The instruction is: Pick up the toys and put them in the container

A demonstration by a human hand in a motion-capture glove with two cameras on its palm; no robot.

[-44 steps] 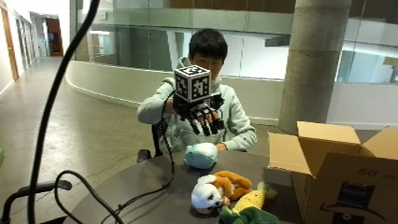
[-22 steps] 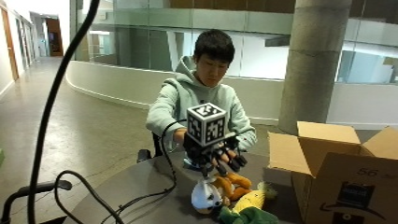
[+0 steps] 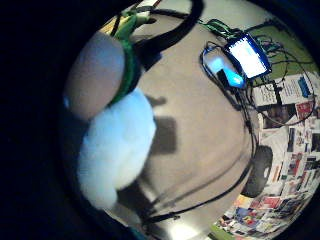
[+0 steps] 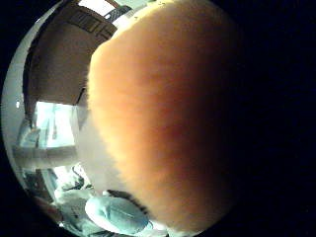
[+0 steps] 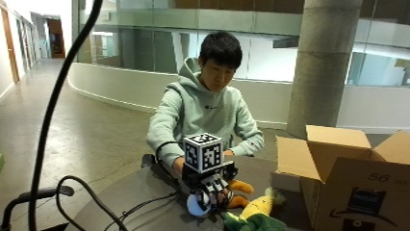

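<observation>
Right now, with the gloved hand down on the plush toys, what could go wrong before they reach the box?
1. The gloved right hand covers the orange-and-white plush toy; the thumb side palm view shows only fur, so the hold may be shallow and slip.
2. The yellow-and-green corn plush lies against it and could be dragged off the grey table.
3. The open brown cardboard box has a raised flap facing the toys, which the carried plush might catch.
</observation>
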